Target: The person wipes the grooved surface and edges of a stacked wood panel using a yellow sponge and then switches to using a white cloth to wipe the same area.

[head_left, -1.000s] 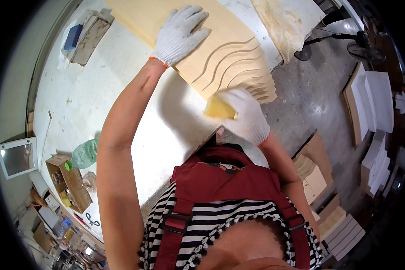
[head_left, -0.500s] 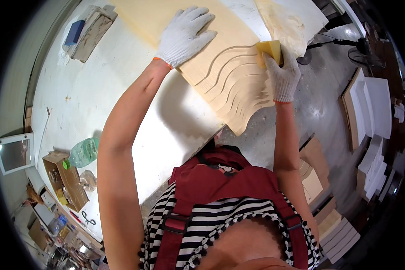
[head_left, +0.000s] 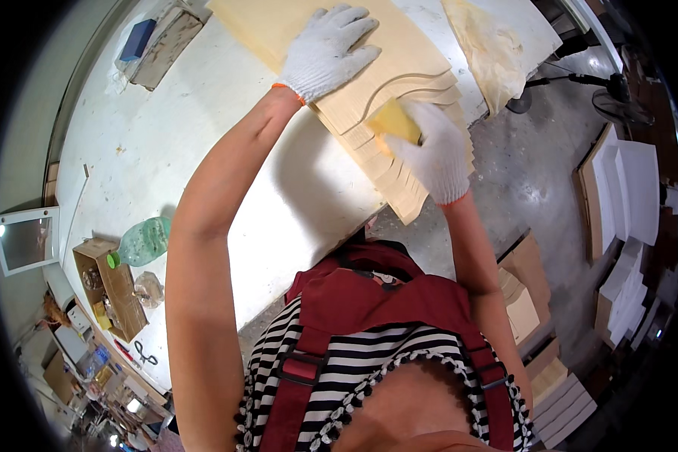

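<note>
My left hand (head_left: 330,54), in a white knit glove with an orange cuff, lies flat with fingers apart on a stack of pale, thin wood-like sheets (head_left: 380,30). The sheets are fanned out so that their wavy near edges show as steps. In my right hand (head_left: 438,151), gloved the same way, is a yellow sponge-like block (head_left: 393,120). Fingers and thumb close around it, and it rests on the stepped edges, slightly blurred. The near corner of the stack juts past the table edge.
The white table (head_left: 233,294) carries a blue block (head_left: 138,40) on a worn wooden block, a green bottle (head_left: 145,241), a cardboard box (head_left: 120,301) and scissors (head_left: 145,352). Yellowish sheeting (head_left: 490,56) lies at the far right. Beyond the edge stand a fan (head_left: 621,105) and stacked white boards (head_left: 636,181).
My right hand has swept the yellow block left and nearer across the stepped edges. My left hand stays pressed on the stack. The whole view has shifted slightly.
</note>
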`<control>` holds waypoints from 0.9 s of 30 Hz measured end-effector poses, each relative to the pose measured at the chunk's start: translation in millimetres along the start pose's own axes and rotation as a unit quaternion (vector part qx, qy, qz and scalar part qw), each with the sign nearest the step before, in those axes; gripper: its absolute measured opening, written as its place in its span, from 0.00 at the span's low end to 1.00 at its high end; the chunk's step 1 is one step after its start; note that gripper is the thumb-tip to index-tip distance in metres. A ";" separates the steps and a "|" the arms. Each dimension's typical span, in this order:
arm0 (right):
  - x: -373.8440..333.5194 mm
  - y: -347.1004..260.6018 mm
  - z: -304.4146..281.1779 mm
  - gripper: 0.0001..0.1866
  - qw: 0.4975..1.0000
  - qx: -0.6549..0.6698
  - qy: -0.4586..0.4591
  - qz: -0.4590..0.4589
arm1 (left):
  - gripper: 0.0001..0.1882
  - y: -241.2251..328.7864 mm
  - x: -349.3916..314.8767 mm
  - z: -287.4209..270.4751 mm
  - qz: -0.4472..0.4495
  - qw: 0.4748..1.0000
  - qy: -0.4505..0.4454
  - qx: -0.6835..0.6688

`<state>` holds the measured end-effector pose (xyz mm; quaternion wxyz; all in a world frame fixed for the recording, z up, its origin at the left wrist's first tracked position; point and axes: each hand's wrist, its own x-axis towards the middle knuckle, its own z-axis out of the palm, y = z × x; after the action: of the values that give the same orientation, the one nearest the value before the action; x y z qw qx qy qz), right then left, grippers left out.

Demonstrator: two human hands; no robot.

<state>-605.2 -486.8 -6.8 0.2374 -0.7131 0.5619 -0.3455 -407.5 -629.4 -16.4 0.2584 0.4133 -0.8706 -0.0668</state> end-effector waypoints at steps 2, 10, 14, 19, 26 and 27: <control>-13.2 -9.4 2.1 0.26 0.999 0.010 -0.026 -0.016 | 0.26 -0.9 -2.1 2.6 -0.006 1.000 0.007 0.000; -16.8 -6.4 -25.5 0.25 0.948 0.267 0.106 0.136 | 0.25 -4.4 -2.6 4.6 -0.001 1.000 0.018 0.006; 21.3 34.8 -30.5 0.23 0.979 -0.060 0.194 0.010 | 0.25 -2.8 2.1 5.9 -0.002 1.000 0.007 0.002; 6.1 2.6 11.2 0.26 0.988 -0.101 0.115 0.002 | 0.24 -7.1 -1.1 10.2 0.021 0.999 0.036 0.004; -33.8 -28.6 -6.8 0.27 0.990 0.061 -0.130 0.001 | 0.25 -7.7 -3.1 4.3 0.004 1.000 0.015 0.004; -29.8 -22.2 -11.9 0.27 0.989 0.066 -0.133 -0.005 | 0.25 -7.8 -5.5 2.4 -0.001 1.000 0.016 0.011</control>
<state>-603.9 -451.8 10.3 0.3549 -0.7383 0.4980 -0.2845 -400.4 -630.6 -23.2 0.2675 0.4180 -0.8667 -0.0514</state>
